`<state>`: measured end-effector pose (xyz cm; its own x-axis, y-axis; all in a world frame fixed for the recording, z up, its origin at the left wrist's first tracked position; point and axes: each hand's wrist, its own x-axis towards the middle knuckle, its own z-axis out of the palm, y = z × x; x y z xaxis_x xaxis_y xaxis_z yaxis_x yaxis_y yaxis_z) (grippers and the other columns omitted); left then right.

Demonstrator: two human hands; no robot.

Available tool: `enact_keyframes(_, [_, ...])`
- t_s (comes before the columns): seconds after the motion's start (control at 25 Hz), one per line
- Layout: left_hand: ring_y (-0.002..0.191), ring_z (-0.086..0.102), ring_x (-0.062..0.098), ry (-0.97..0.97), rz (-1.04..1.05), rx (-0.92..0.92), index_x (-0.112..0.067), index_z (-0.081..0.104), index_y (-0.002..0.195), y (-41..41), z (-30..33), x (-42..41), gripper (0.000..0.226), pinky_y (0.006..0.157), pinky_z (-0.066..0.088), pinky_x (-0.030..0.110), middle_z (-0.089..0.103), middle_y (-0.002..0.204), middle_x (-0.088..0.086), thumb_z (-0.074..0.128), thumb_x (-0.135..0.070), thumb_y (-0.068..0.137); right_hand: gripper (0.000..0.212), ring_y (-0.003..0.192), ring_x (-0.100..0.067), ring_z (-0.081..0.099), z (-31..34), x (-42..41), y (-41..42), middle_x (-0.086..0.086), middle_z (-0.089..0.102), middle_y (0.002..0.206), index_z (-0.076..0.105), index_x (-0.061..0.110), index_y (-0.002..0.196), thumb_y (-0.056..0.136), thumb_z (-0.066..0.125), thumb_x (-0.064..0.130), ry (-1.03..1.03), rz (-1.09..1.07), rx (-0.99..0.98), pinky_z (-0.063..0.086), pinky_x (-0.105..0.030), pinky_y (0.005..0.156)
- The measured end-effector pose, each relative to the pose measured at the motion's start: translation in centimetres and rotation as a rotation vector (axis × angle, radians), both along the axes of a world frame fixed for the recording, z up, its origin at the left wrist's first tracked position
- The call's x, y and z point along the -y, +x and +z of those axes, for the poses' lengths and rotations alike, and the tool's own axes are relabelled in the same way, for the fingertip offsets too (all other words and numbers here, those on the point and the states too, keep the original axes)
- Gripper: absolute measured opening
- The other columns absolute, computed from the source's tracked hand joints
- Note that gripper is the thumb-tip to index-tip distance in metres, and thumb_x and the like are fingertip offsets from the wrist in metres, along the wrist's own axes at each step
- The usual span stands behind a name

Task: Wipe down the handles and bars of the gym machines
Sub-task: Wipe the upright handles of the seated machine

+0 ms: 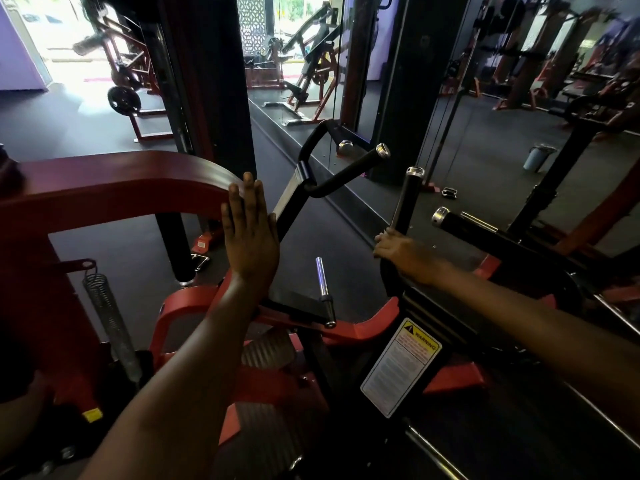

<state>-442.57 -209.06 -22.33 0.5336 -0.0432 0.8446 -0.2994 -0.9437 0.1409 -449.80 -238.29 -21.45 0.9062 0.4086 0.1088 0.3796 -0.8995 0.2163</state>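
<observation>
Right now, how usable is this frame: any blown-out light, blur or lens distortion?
Head view: the doorway at top left is blown out to white; the machine beside it is motion-smeared; the wide lens bends the red frame bar and mirror edge; the left hand and right hand read dark but sharp enough.

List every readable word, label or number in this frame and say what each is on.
"WARNING": yellow header of the warning label on the machine's black frame.
Small print under the header: too small to read.
Yellow sticker low on the red frame: unreadable.
</observation>
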Motion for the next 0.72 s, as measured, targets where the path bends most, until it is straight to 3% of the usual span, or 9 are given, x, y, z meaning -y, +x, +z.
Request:
enact_keyframes(0.12, [0.145, -0.021, 0.020, 0.014, 0.009, 0.008, -0.006, 0.015, 0.152, 0.1, 0.0, -0.1, 0.053, 0.118, -0.015, 0.036, 0.016, 0.159, 0.015, 0.014, -0.029, 0.105, 0.040, 0.137, -0.018, 0.032, 0.1, -0.2, -3.7, -0.009, 0.048, 0.138, 0.060, 0.005, 0.121, 0.085, 0.052, -0.012, 0.105, 0.087, -0.195, 0.009, -0.027, 0.114])
enact_keyframes(0.24, [0.145, -0.023, 0.020, 0.015, 0.025, 0.029, -0.006, 0.014, 0.152, 0.1, -0.2, 0.0, 0.053, 0.118, -0.014, 0.036, 0.016, 0.158, 0.014, 0.014, -0.029, 0.105, 0.035, 0.136, -0.005, 0.028, -0.5, 0.0, -8.4, 0.003, 0.044, 0.138, 0.063, 0.011, 0.115, 0.092, 0.043, -0.006, 0.365, 0.078, -0.437, 0.018, -0.018, 0.114])
enact_keyframes(0.28, [0.145, -0.024, 0.020, 0.012, 0.027, 0.033, -0.007, 0.012, 0.153, 0.1, -0.2, 0.0, 0.053, 0.118, -0.014, 0.036, 0.016, 0.158, 0.014, 0.013, -0.029, 0.105, 0.031, 0.131, -0.004, 0.038, -0.4, -0.1, -9.4, 0.005, 0.053, 0.130, 0.066, 0.013, 0.106, 0.093, 0.043, -0.004, 0.537, -0.025, -0.442, 0.028, -0.018, 0.111])
enact_keyframes(0.36, [0.145, -0.024, 0.020, 0.008, 0.020, 0.044, -0.008, 0.006, 0.152, 0.2, -0.2, 0.1, 0.052, 0.118, -0.015, 0.036, 0.013, 0.158, 0.013, 0.011, -0.030, 0.105, 0.027, 0.101, -0.004, 0.059, -0.4, -0.1, -8.8, 0.002, 0.063, 0.105, 0.065, 0.010, 0.096, 0.093, 0.043, -0.005, 0.999, -0.396, -0.213, 0.049, -0.017, 0.088])
enact_keyframes(0.44, [0.145, -0.024, 0.020, -0.004, 0.016, 0.049, -0.008, 0.006, 0.152, 0.3, -0.3, 0.1, 0.052, 0.118, -0.014, 0.037, 0.013, 0.158, 0.013, 0.009, -0.030, 0.105, 0.022, 0.083, -0.009, 0.059, -0.7, 0.1, -5.9, -0.005, 0.060, 0.100, 0.060, 0.005, 0.109, 0.093, 0.045, -0.001, 1.247, -0.831, 0.047, 0.050, -0.017, 0.065])
enact_keyframes(0.52, [0.145, -0.022, 0.021, -0.016, 0.010, 0.039, -0.006, 0.012, 0.152, 0.3, -0.5, 0.2, 0.053, 0.119, -0.012, 0.038, 0.016, 0.158, 0.015, 0.009, -0.030, 0.105, 0.027, 0.086, -0.020, 0.061, -1.1, 0.0, -2.9, -0.011, 0.062, 0.100, 0.058, 0.000, 0.117, 0.092, 0.052, 0.003, 1.366, -1.002, -0.130, 0.053, -0.028, 0.065])
enact_keyframes(0.6, [0.145, -0.021, 0.021, -0.031, -0.012, 0.023, -0.006, 0.015, 0.152, 0.4, -0.5, 0.2, 0.053, 0.119, -0.012, 0.039, 0.016, 0.158, 0.016, 0.009, -0.031, 0.105, 0.027, 0.085, -0.027, 0.068, -1.5, -0.8, -1.3, -0.015, 0.068, 0.098, 0.060, -0.004, 0.115, 0.089, 0.054, 0.001, 1.502, -0.978, -0.457, 0.057, -0.033, 0.066])
enact_keyframes(0.64, [0.145, -0.022, 0.021, -0.032, -0.024, 0.017, -0.006, 0.014, 0.152, 0.4, -0.5, 0.2, 0.053, 0.119, -0.012, 0.039, 0.015, 0.159, 0.016, 0.009, -0.031, 0.105, 0.025, 0.083, -0.027, 0.069, -1.7, -1.4, -1.4, -0.018, 0.070, 0.097, 0.062, -0.005, 0.112, 0.089, 0.054, 0.001, 1.469, -0.967, -0.507, 0.058, -0.035, 0.069])
enact_keyframes(0.72, [0.146, -0.021, 0.022, -0.028, -0.025, 0.027, -0.007, 0.009, 0.153, 0.5, -0.8, 0.2, 0.053, 0.119, -0.011, 0.040, 0.014, 0.159, 0.016, 0.010, -0.031, 0.106, 0.023, 0.086, -0.026, 0.068, -2.2, -2.4, -2.8, -0.017, 0.069, 0.099, 0.065, 0.001, 0.108, 0.091, 0.050, 0.005, 1.172, -0.959, -0.411, 0.055, -0.034, 0.076])
